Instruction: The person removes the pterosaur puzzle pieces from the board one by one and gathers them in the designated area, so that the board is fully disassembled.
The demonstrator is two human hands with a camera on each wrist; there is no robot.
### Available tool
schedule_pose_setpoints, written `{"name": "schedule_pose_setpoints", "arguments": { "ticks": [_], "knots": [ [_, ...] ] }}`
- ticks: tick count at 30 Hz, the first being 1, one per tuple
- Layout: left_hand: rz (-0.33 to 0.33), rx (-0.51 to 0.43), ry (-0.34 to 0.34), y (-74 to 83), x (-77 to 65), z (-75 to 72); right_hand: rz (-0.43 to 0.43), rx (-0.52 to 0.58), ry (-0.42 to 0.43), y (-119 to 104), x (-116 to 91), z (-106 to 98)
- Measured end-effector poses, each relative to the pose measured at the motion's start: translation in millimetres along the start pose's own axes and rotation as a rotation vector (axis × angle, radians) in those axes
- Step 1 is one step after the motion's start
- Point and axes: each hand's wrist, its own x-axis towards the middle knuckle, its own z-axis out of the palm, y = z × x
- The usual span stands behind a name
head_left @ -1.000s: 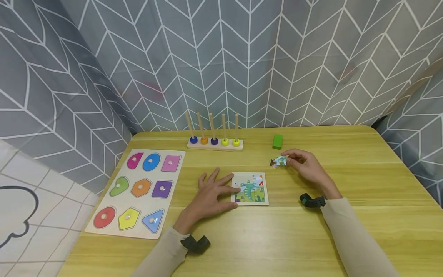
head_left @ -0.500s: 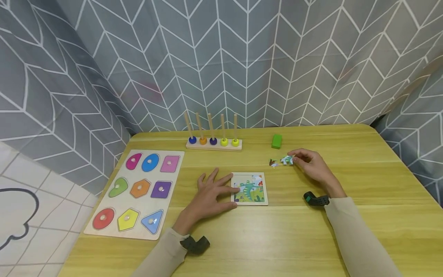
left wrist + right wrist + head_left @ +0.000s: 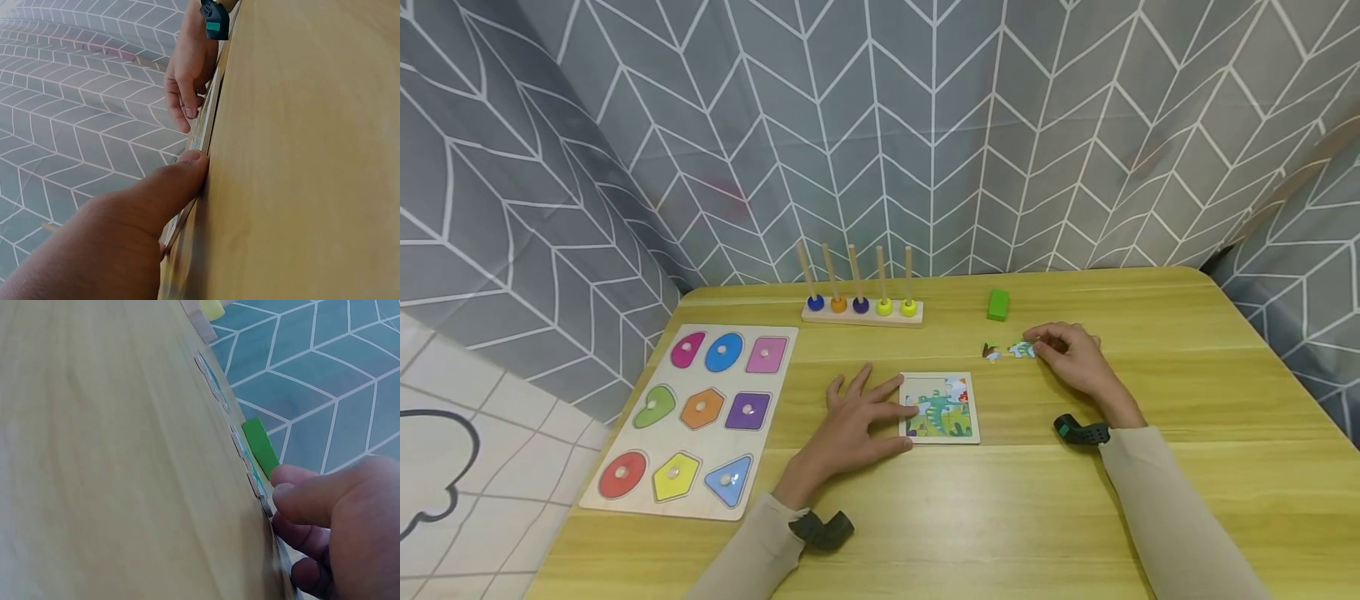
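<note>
My left hand (image 3: 850, 417) lies with fingers spread over the left edge of a square wooden jigsaw tray (image 3: 938, 442), showing a green dinosaur. Its thumb rests along the tray's edge (image 3: 212, 119) in the left wrist view. The tray's upper left part is bare of pieces. To the right, my right hand (image 3: 1071, 358) has its thumb and curled fingers at the right end of a green-and-white puzzle piece (image 3: 1021, 350), which lies low on the table. Just left of that sits another puzzle piece (image 3: 990, 352) with brown on it, apart from the hand.
A shape board (image 3: 737, 408) with knobbed pieces covers the table's left side. At the back stand a peg rack (image 3: 862, 317) with coloured beads and a green block (image 3: 997, 305). A patterned grey curtain (image 3: 910, 150) hangs behind the table.
My right hand has moved slightly right, drawing the green-and-white piece away from the brown one and lowering it flat. My left hand has stayed on the tray.
</note>
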Motion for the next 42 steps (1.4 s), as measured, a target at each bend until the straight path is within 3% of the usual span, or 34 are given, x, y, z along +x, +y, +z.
{"name": "schedule_pose_setpoints", "arguments": {
  "ticks": [12, 20, 35, 42],
  "knots": [
    [-0.007, -0.009, 0.01, 0.5, -1.9, -0.7, 0.0, -0.062, -0.06, -3, -1, 2],
    [-0.012, -0.004, 0.008, -0.6, -1.5, -0.8, -0.026, -0.101, -0.05, 0, 1, 4],
    [0.011, 0.005, 0.025, -1.6, 0.9, 0.4, -0.001, -0.054, -0.051, -5, 1, 1],
    [0.018, -0.001, 0.03, -1.2, 0.2, 1.1, -0.065, -0.054, -0.037, -13, 3, 8]
  ]
}}
